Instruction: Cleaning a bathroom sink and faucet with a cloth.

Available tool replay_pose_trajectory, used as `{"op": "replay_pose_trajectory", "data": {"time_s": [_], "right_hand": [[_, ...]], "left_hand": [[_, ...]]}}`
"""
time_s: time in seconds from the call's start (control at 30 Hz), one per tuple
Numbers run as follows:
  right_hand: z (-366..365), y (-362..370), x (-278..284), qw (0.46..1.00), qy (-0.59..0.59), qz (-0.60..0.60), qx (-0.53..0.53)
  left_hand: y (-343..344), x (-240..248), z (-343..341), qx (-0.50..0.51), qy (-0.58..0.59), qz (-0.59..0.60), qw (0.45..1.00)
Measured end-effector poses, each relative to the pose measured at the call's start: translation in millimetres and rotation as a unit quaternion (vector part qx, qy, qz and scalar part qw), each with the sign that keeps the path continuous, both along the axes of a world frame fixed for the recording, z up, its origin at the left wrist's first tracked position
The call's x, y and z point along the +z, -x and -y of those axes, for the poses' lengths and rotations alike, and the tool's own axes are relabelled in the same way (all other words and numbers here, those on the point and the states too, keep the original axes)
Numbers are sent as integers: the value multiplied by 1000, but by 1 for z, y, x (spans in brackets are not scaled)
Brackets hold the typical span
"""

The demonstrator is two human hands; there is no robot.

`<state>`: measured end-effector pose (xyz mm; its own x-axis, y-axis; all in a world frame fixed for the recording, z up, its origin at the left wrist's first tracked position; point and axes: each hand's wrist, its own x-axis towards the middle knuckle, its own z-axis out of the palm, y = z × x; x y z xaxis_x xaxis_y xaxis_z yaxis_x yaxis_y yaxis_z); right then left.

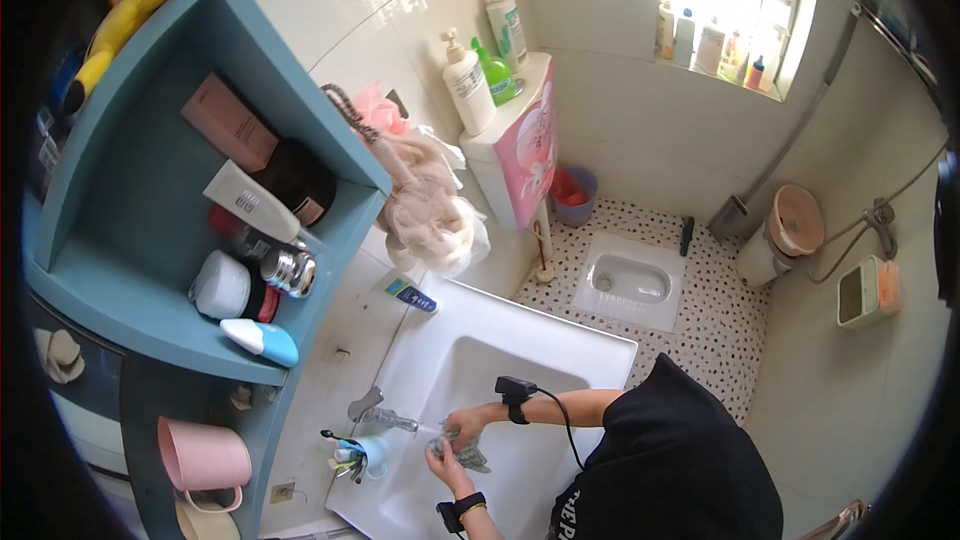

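Note:
Over the white sink basin [484, 365], both hands are closed on a small grey-green patterned cloth [470, 456]. My right hand [465, 426] grips its upper part, and my left hand [447, 464] holds the lower left side. Part of the cloth hangs free to the right of the fingers. The metal faucet [392, 418] has its spout just left of my hands. Whether water is running is too small to tell. Each wrist wears a black strap with a small device.
Left of the faucet stands a light-blue cup [375, 456] with toothbrushes. A toothpaste tube [411, 295] lies on the sink's far rim. Blue shelves [330, 130] with bottles, tubes and a pink mug [205, 458] rise at left. Beyond is a squat toilet [632, 280].

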<state>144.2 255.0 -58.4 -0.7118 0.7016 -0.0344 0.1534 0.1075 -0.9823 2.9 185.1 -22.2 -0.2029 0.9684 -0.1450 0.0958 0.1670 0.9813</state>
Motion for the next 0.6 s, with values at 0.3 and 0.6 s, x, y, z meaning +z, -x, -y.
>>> {"op": "replay_pose_trajectory", "data": {"time_s": [0.3,0.6], "right_hand": [[-7,8,2,991,-41,8,-131],[24,40,23,976,19,-117,-181]], "left_hand": [[14,-41,0,23,76,22,997],[8,-49,-10,25,147,533,833]]}}
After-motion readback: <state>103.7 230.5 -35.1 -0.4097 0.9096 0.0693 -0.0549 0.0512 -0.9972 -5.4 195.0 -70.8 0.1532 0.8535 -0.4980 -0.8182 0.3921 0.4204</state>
